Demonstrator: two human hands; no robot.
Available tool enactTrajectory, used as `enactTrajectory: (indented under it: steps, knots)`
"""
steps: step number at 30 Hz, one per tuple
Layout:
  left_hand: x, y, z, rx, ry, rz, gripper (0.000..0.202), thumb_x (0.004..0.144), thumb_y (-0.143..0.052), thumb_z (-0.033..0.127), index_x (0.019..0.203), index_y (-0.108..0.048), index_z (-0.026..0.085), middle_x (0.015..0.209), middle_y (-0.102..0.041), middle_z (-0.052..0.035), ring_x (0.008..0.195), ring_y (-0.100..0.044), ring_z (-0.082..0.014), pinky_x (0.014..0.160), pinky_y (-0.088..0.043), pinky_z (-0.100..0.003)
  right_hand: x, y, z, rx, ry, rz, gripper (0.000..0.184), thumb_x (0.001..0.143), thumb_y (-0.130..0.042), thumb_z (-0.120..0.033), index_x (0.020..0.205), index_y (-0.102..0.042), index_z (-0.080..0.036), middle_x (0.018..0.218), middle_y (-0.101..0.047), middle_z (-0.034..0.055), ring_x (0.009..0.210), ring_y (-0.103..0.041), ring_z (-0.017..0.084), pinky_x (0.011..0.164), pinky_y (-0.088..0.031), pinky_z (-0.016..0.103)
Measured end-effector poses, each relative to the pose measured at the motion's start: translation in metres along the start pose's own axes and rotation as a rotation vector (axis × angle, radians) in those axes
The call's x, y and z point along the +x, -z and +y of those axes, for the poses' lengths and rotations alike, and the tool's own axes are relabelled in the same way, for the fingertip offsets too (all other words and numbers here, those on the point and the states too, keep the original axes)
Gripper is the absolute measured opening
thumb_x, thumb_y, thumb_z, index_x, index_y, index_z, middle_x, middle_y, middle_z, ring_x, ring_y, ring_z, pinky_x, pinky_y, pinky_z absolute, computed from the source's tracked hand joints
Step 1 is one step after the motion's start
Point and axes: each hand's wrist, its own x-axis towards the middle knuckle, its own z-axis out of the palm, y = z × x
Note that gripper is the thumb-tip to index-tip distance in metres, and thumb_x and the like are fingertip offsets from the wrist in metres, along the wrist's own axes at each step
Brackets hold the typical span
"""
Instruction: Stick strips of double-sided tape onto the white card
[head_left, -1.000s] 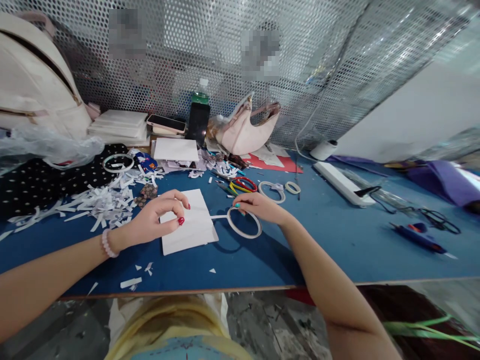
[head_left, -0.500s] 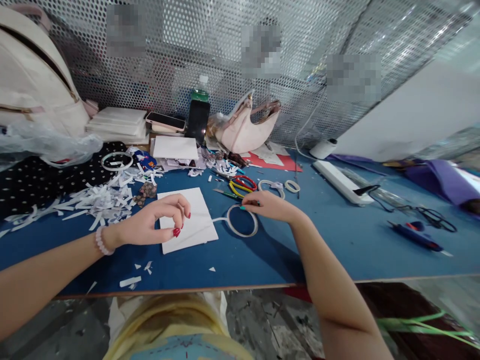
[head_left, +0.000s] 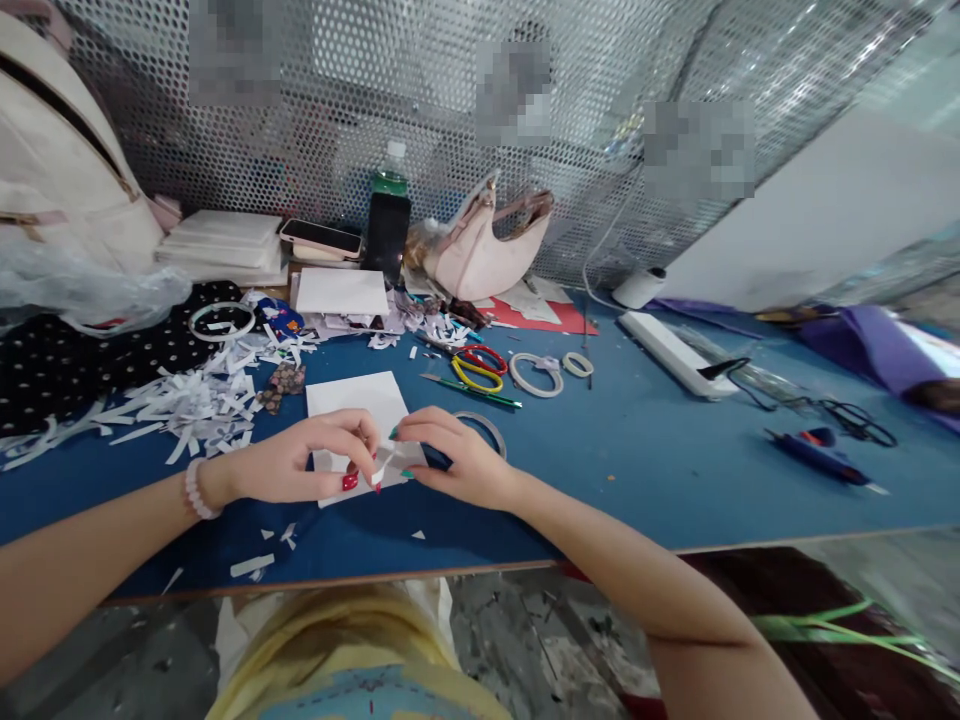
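Observation:
My left hand and my right hand meet over the near edge of a white card lying on the blue table. Both pinch a short white strip of tape between their fingertips. Just behind my right hand lies a roll of white tape, partly hidden by the fingers. A pale bead bracelet circles my left wrist.
Paper scraps litter the left. Red and yellow scissors, a green pen and two more tape rolls lie behind. A power strip, a blue knife and black scissors are right. Bags and a bottle stand at the mesh wall.
My right hand has come back from the tape roll toward my left hand, drawing a strip of tape with it. Both hands now pinch that strip over the card's near edge.

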Motion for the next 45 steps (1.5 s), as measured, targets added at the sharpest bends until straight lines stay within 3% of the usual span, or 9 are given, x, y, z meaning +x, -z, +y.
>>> enactTrajectory:
  steps: [11,17,22,25,28,31,35,39,45]
  knots:
    - [0.001,0.002,0.002,0.068,0.034,-0.076,0.018,0.090,-0.057,0.025,0.091,-0.075,0.022,0.089,-0.066,-0.0059,0.075,-0.062,-0.0150,0.078,-0.051,-0.027,-0.003,-0.010,-0.004,-0.027,0.098,0.047,0.013,0.101,-0.049,-0.023,0.100,-0.062,-0.020,0.088,-0.070,0.0089,0.086,-0.066,0.019,0.077,-0.052,0.033]
    - [0.001,0.026,-0.014,0.222,0.087,-0.011,0.024,0.092,-0.054,0.029,0.091,-0.076,0.020,0.084,-0.068,-0.0054,0.077,-0.064,-0.0155,0.076,-0.049,-0.024,-0.005,-0.009,-0.006,-0.065,0.005,0.095,0.015,0.100,-0.049,-0.023,0.104,-0.063,-0.019,0.084,-0.070,0.0082,0.080,-0.066,0.018,0.071,-0.055,0.029]
    - [0.001,0.031,-0.021,0.301,0.148,-0.037,0.030,0.093,-0.049,0.027,0.099,-0.077,0.020,0.084,-0.070,-0.0043,0.076,-0.065,-0.0142,0.073,-0.048,-0.021,-0.005,-0.004,-0.006,-0.100,-0.048,0.202,0.015,0.095,-0.051,-0.019,0.100,-0.065,-0.019,0.080,-0.069,0.0064,0.068,-0.063,0.016,0.063,-0.054,0.027]
    - [-0.001,0.035,-0.026,0.398,0.217,-0.013,0.031,0.095,-0.049,0.031,0.109,-0.074,0.021,0.102,-0.071,-0.0072,0.092,-0.065,-0.0180,0.088,-0.049,-0.025,-0.007,0.002,-0.003,-0.106,-0.149,0.229,0.018,0.095,-0.050,-0.022,0.099,-0.068,-0.020,0.080,-0.068,0.0064,0.066,-0.062,0.015,0.062,-0.053,0.028]
    - [-0.006,0.041,-0.035,0.541,0.294,-0.037,0.048,0.091,-0.059,0.040,0.137,-0.059,0.026,0.142,-0.054,-0.0111,0.129,-0.051,-0.0280,0.110,-0.039,-0.038,-0.010,0.008,-0.001,-0.086,-0.190,0.218,0.020,0.096,-0.050,-0.023,0.100,-0.069,-0.020,0.081,-0.068,0.0067,0.065,-0.061,0.015,0.061,-0.053,0.029]
    - [-0.011,0.041,-0.042,0.615,0.338,-0.170,0.062,0.091,-0.062,0.044,0.149,-0.045,0.030,0.162,-0.031,-0.0113,0.147,-0.028,-0.0338,0.118,-0.028,-0.049,-0.010,0.009,-0.001,-0.060,-0.135,0.151,0.020,0.098,-0.051,-0.025,0.104,-0.070,-0.020,0.084,-0.069,0.0071,0.068,-0.063,0.015,0.063,-0.054,0.028]
    - [-0.012,0.032,-0.042,0.634,0.333,-0.258,0.062,0.095,-0.057,0.048,0.151,-0.042,0.027,0.166,-0.019,-0.0126,0.152,-0.015,-0.0359,0.120,-0.023,-0.051,-0.007,0.005,-0.006,-0.080,0.012,0.020,0.023,0.103,-0.048,-0.026,0.109,-0.069,-0.018,0.085,-0.070,0.0077,0.075,-0.067,0.015,0.067,-0.054,0.026]
    - [-0.010,0.021,-0.040,0.659,0.346,-0.286,0.062,0.097,-0.053,0.051,0.153,-0.040,0.027,0.168,-0.014,-0.0121,0.153,-0.012,-0.0367,0.121,-0.019,-0.052,-0.006,-0.002,-0.013,-0.129,0.105,-0.054,0.025,0.104,-0.046,-0.026,0.113,-0.066,-0.015,0.085,-0.071,0.0084,0.077,-0.067,0.016,0.069,-0.054,0.027]
    - [-0.009,0.010,-0.040,0.653,0.303,-0.280,0.060,0.097,-0.051,0.051,0.151,-0.043,0.026,0.167,-0.015,-0.0135,0.152,-0.012,-0.0388,0.120,-0.019,-0.054,-0.003,-0.013,-0.020,-0.158,0.141,-0.111,0.028,0.105,-0.044,-0.029,0.101,-0.070,-0.017,0.080,-0.069,0.0060,0.073,-0.065,0.015,0.065,-0.052,0.026]
